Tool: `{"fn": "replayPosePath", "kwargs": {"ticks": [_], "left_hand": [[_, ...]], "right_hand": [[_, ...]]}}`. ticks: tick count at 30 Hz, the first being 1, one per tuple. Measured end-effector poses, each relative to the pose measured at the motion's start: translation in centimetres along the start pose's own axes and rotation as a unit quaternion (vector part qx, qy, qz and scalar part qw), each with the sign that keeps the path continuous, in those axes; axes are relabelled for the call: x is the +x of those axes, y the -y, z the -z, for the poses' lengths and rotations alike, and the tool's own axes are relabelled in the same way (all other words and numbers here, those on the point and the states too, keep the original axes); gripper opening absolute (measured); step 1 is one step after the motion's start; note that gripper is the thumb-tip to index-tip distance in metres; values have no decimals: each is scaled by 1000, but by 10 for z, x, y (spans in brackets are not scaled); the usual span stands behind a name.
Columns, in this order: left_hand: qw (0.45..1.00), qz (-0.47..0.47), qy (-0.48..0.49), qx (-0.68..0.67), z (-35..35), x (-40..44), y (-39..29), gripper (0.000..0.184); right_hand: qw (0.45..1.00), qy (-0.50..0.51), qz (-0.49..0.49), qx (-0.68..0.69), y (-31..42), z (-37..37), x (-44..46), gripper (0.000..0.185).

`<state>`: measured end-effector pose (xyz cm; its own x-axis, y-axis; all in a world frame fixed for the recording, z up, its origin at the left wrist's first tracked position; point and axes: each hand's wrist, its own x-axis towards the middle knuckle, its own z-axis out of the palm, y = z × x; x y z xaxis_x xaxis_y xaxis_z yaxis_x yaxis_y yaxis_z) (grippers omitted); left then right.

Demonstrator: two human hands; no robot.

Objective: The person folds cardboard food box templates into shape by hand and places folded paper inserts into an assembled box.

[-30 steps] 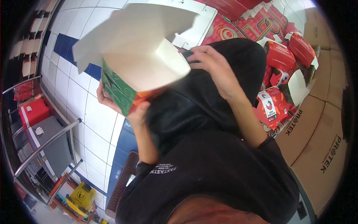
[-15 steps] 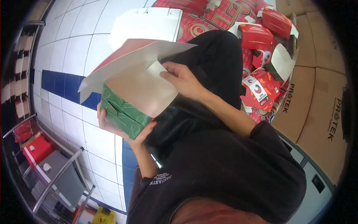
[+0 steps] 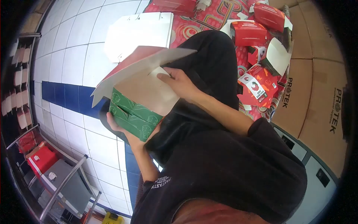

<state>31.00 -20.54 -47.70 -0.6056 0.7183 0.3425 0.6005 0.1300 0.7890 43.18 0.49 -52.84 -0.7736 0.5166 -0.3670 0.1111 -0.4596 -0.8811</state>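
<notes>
A partly folded cardboard food box (image 3: 156, 93) rests over my lap. Its inside is plain and pale, its near end panel (image 3: 138, 119) is green with white line drawings and a slit, and its large flap (image 3: 138, 61) is red outside. My left hand (image 3: 136, 139) is wrapped round the green end from beneath, and the panel hides part of its fingers. At the opposite end, my right hand (image 3: 182, 84) pinches a small pale tab of the box with bent fingers. A stack of flat white card sheets (image 3: 140, 35) lies beyond the box.
Several red folded boxes (image 3: 249, 33) lie on a patterned red cloth (image 3: 209, 18) to the right. Brown cartons (image 3: 324, 89) stand behind them, above a grey cabinet (image 3: 317, 179). A metal-railed trolley (image 3: 61, 190) and racks of stacked boxes (image 3: 16, 82) are at left.
The box has shifted a little right, and its green end has turned more upward. The tab under my right hand shows less. My left thumb has gone from view behind the panel.
</notes>
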Motion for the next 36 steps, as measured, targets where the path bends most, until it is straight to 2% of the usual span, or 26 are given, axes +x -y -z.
{"fn": "replayPosePath", "kwargs": {"ticks": [1, 4, 6, 8, 10, 14, 17, 19, 23, 26, 28, 30, 31, 34, 36], "left_hand": [[1000, 11, -4, 1, 1, 2, 0, 164], [996, -55, 36, 66, -3, 10, -5, 171], [998, -28, -47, -35, -12, 9, -15, 138], [994, -7, -55, -93, -16, 7, -8, 139], [991, 10, -38, -128, -20, 9, 4, 139], [982, 53, -14, -183, -31, 14, 26, 139], [972, 83, -10, -220, -43, 19, 35, 140], [963, 110, -13, -245, -49, 23, 42, 140], [951, 126, -13, -282, -52, 20, 50, 142], [952, 92, 4, -291, -48, 5, 48, 143], [964, 12, 43, -262, -44, 1, 39, 144], [968, -36, 63, -239, -44, 4, 24, 144], [968, -30, 52, -245, -47, 5, 14, 138], [915, 184, -7, -360, -64, -20, 66, 129], [933, 130, 17, -334, -61, -23, 75, 124]], "right_hand": [[999, -7, 11, 44, -1, -1, -1, 39], [996, 5, 10, 85, 0, -1, -2, 39], [996, 23, -6, 80, 2, 4, -3, 38], [996, 44, -23, 75, 3, 7, -1, 38], [997, 70, -38, 8, 4, 7, 3, 36], [996, 83, -42, 12, 10, 9, 3, 34], [997, 67, -11, 33, 8, 3, -4, 36], [995, 11, 32, 99, -1, -3, -8, 39], [989, 8, 33, 143, -3, -3, -12, 36], [989, 37, -27, 138, -2, 6, -10, 34], [995, 71, -48, 51, 3, 10, -8, 38], [998, 62, -13, 9, 7, 9, -10, 37], [998, 50, 23, -34, 9, 8, -11, 36], [999, 34, 1, 17, -11, 10, -4, 34], [1000, 20, 14, -8, -16, 12, -4, 33]]}}
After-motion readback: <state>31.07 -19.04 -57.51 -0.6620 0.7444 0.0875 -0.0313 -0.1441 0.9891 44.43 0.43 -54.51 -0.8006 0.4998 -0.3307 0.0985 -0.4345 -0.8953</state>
